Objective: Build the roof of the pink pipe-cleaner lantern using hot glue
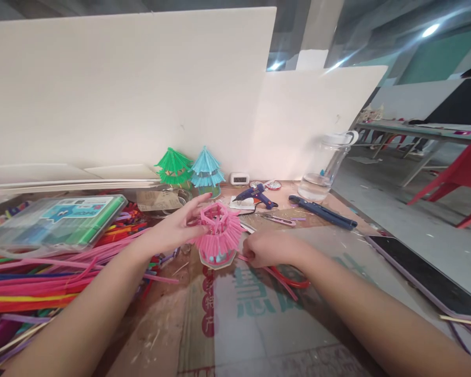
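A small pink pavilion made of pipe cleaners, with a fringed roof and an open frame on top, stands upright on a pale base on the table. My left hand grips its upper left side, thumb in front and fingers behind. Just right of the model, my right hand is closed on a pink pipe cleaner; one end pokes out beside the model, the other trails toward me. The fingertips of that hand are mostly hidden. A red loop lies under the right wrist.
Behind stand a green model and a blue model. A glue gun, craft knife, blue pliers-like tool, water bottle and phone lie rightward. Pipe cleaners and a plastic case fill the left.
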Available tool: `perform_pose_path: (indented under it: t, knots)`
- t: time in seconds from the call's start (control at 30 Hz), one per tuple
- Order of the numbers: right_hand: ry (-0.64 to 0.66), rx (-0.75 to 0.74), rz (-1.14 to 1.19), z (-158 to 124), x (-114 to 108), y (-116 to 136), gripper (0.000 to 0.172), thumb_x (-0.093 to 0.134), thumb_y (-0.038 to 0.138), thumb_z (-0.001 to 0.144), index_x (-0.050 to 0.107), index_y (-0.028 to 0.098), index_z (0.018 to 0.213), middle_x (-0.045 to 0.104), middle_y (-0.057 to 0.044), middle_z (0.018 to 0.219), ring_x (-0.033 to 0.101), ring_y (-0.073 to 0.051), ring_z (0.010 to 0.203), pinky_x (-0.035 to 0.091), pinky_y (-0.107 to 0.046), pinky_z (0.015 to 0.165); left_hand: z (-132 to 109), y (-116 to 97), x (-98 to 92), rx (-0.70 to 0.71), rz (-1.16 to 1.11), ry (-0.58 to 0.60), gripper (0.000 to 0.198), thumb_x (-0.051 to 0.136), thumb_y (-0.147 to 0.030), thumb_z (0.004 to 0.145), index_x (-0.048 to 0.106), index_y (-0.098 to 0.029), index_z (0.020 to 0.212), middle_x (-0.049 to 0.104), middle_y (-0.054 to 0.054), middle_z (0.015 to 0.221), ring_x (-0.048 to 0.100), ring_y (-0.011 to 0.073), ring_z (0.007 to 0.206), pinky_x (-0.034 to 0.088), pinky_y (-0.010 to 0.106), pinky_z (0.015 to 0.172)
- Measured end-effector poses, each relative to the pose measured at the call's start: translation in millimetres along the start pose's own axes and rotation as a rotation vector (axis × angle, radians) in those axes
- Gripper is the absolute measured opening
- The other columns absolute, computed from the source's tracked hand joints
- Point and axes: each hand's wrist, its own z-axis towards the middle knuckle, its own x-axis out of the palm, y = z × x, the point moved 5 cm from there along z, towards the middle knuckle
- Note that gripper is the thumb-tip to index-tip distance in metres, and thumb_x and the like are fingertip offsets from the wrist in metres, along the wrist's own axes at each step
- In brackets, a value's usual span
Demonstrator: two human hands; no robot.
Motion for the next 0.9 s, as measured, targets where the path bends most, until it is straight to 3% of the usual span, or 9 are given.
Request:
perform_pose_path:
  t: [0.1,0.3,0.43,0.53,0.63,0.73,0.9]
  knots:
    - [-0.077,0.047,-0.046,-4,-17,-5,0.033,0.076,0.01,0.063,0.051,0.022,0.044,0.049,0.003,0.041,0.042,-0.01,0.038,0.023,-0.029,0.044,0,0,1.2,0.006,-0.027,0.011,0.081,0.061,-0.03,0.08,0.023,-0.023,0.151,0.04,0.016,0.153,0.049,0.0252,0.133,0.049,0.039,0.101]
    - [-0.33,0.216,-0.125,-22,-78,-30,0.016,0.058,0.019,0.082,0.056,0.022,0.066,0.055,0.002,0.052,0.043,-0.012,0.043,0.024,-0.027,0.045,0,2,-0.7,0.042,0.024,-0.011,0.08,0.061,-0.029,0.079,0.025,-0.023,0.15,0.039,0.015,0.154,0.042,0.0254,0.139,0.046,0.039,0.104]
    - [-0.484,0.165,0.014,-28,-103,-16,0.007,0.053,0.017,0.084,0.058,0.021,0.081,0.062,0.002,0.063,0.051,-0.013,0.053,0.033,-0.024,0.05,-4,-2,-11.1,0.083,0.113,-0.016,0.079,0.06,-0.032,0.082,0.023,-0.023,0.151,0.039,0.014,0.154,0.041,0.0259,0.139,0.044,0.043,0.106]
    - [-0.572,0.027,0.125,-29,-105,9,0.008,0.05,0.017,0.087,0.057,0.02,0.086,0.065,0.0,0.073,0.055,-0.013,0.061,0.038,-0.023,0.054,-14,-21,-28.2,0.129,0.295,-0.27,0.063,0.059,-0.042,0.085,0.043,-0.022,0.142,0.049,0.012,0.147,0.046,0.0278,0.135,0.038,0.046,0.111]
    - [-0.615,-0.092,0.144,-29,-98,29,0.008,0.05,0.017,0.089,0.057,0.019,0.089,0.066,-0.003,0.081,0.057,-0.015,0.069,0.041,-0.025,0.06,-27,-48,-30.1,0.238,0.487,-0.503,0.036,0.056,-0.044,0.089,0.066,-0.022,0.116,0.062,0.008,0.131,0.056,0.0259,0.124,0.04,0.044,0.11]
    - [-0.611,-0.146,0.173,-28,-91,39,0.006,0.052,0.017,0.091,0.057,0.019,0.089,0.066,-0.003,0.083,0.059,-0.016,0.073,0.042,-0.026,0.064,-35,-67,-11.9,0.417,0.63,-0.537,0.023,0.058,-0.037,0.091,0.072,-0.023,0.104,0.064,0.007,0.125,0.057,0.0243,0.12,0.043,0.043,0.106]
    - [-0.577,-0.172,0.218,-25,-85,49,0.009,0.053,0.015,0.092,0.058,0.019,0.086,0.067,-0.003,0.081,0.061,-0.016,0.074,0.045,-0.027,0.067,-38,-75,13.9,0.627,0.852,-0.542,0.017,0.059,-0.025,0.091,0.071,-0.022,0.103,0.065,0.009,0.119,0.054,0.0251,0.119,0.041,0.046,0.105]
